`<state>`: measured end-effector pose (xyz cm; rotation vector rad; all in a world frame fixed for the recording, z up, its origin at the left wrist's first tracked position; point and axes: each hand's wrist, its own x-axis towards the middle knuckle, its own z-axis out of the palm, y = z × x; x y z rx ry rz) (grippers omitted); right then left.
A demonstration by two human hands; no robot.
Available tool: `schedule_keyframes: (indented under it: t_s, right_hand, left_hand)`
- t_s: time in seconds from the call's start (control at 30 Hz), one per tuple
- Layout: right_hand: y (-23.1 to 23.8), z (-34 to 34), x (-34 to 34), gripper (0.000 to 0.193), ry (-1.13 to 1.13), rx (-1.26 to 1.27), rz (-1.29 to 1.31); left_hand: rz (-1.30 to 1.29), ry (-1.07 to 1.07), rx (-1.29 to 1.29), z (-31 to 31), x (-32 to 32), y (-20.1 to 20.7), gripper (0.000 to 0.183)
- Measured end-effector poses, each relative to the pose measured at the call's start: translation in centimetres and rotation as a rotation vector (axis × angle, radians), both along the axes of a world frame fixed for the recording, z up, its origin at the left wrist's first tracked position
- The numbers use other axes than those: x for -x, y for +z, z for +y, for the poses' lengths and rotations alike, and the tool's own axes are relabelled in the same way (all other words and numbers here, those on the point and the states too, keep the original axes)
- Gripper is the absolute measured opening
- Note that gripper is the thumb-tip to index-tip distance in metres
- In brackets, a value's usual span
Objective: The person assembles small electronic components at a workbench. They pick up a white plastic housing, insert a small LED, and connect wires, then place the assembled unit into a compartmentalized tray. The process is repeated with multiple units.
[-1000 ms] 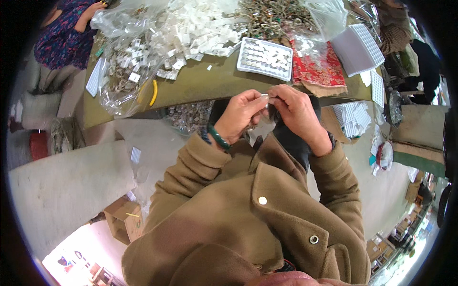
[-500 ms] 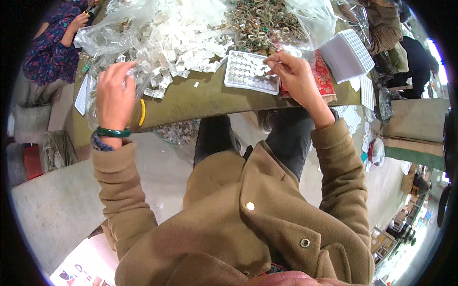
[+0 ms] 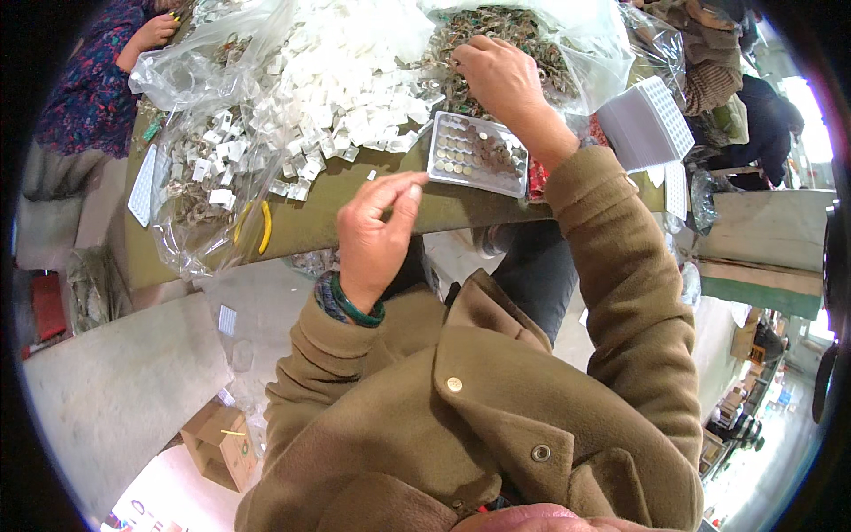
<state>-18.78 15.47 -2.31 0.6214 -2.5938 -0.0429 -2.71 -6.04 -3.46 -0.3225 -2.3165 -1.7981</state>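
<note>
A white tray (image 3: pixel 477 185) lies at the table's front edge, with rows of small round metallic pieces in its pockets and loose ones heaped at its right. Left of the tray is my left hand (image 3: pixel 379 232), thumb and fingertips pinched together; anything between them is too small to make out. My right hand (image 3: pixel 505 78) reaches over the tray into a pile of small brownish and green band-like pieces (image 3: pixel 545 40). Its fingertips are bent down into that pile, and what they grip is hidden. Many small white plastic pieces (image 3: pixel 346 80) are heaped to the left.
A clear plastic bag (image 3: pixel 182 222) holds white and metallic bits. Yellow-handled pliers (image 3: pixel 266 229) lie beside it. White trays (image 3: pixel 640 124) are stacked at the right, next to a red patterned cloth (image 3: pixel 598 133). Another person's hand (image 3: pixel 156 32) is at the far left.
My left hand has moved right, from beside the plastic bag to the tray's left side. My right hand has left the tray and moved up into the band-like pieces.
</note>
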Motion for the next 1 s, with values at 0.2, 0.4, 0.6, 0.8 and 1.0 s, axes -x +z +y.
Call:
schedule_keyframes:
  t_s: [0.2,0.4,0.6,0.8,1.0]
  right_hand:
    - [0.6,2.6,-1.2,0.016,0.055,0.817,-0.275]
    - [1.6,2.8,-3.8,0.016,0.270,1.764,-0.640]
    - [2.5,0.3,-8.3,0.020,0.361,1.422,-0.962]
    - [2.6,-1.0,-11.1,0.022,0.293,1.245,-0.942]
    - [2.5,-1.0,-13.5,0.023,0.370,1.240,-0.793]
  left_hand:
    - [-0.400,-0.119,-0.300,0.1,-0.1,0.2,0.018]
    - [-0.399,-0.163,-0.490,1.1,1.5,1.1,0.030]
    - [-0.199,-0.157,-0.524,2.3,1.8,2.6,0.037]
    - [-0.505,-0.155,-0.581,2.2,1.3,2.0,0.011]
    - [-0.803,-0.329,-0.910,1.4,0.6,1.4,0.006]
